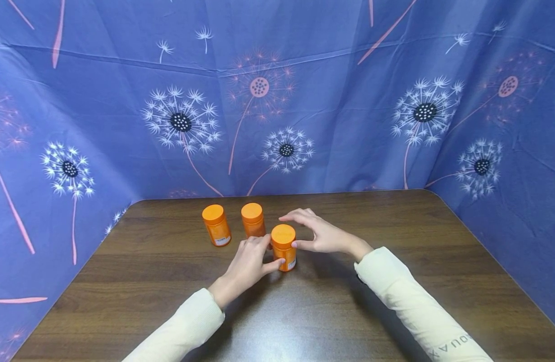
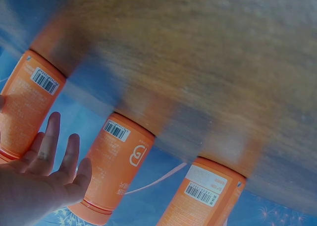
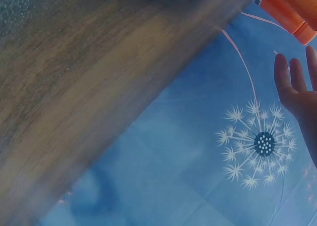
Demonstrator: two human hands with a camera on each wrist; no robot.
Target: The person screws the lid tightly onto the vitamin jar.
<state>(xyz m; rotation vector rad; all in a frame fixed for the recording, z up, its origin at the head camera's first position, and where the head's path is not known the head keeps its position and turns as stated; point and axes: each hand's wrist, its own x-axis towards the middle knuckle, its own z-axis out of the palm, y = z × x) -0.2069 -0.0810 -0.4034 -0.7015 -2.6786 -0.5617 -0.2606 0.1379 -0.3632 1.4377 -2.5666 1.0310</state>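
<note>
An orange screw-capped bottle (image 1: 283, 249) stands upright near the middle of the table, between both hands. My left hand (image 1: 245, 264) holds it from the left, thumb across its front and index finger at its far side; the other fingers spread loosely in the left wrist view. On the right, my right hand (image 1: 320, 235) has its thumb at the cap's edge, with the remaining fingers extended apart behind the cap. Two similar bottles stand to the left: a middle bottle (image 1: 253, 221) just beyond my left fingers and a left bottle (image 1: 217, 226). Barcode labels (image 2: 116, 130) show near their bases.
All the bottles stand on a brown wood-grain table (image 1: 146, 281). A blue dandelion-print cloth (image 1: 332, 90) hangs behind the table and along both sides.
</note>
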